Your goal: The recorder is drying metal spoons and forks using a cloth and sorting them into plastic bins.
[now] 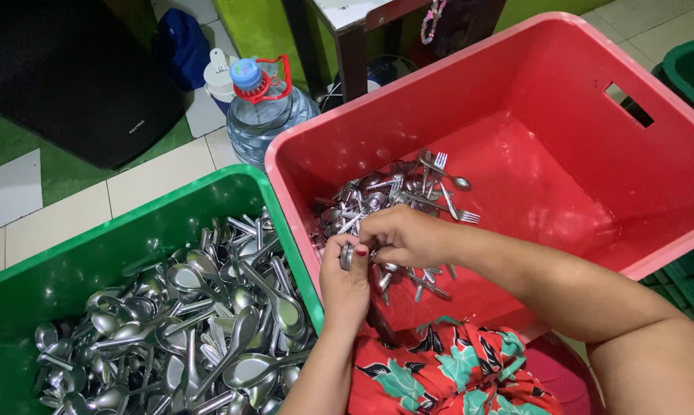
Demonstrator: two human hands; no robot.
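We note both hands over the red plastic crate (562, 115): left hand (345, 283) closed around steel cutlery (347, 255), right hand (405, 237) pinching pieces from the mixed pile (389, 196). Sorting appears underway; green crate of spoons (208, 307) sits left.

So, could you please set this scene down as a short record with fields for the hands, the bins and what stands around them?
left hand: inside the red bin, fingers closed round a few metal utensils
right hand: inside the red bin, close beside the left, fingers on the same bunch
red bin: tilted, small heap of forks and spoons in its lower corner
green bin: beside the red one, piled with metal spoons
water bottle: clear, blue cap, red handle, on the floor behind the bins
lap: red floral cloth
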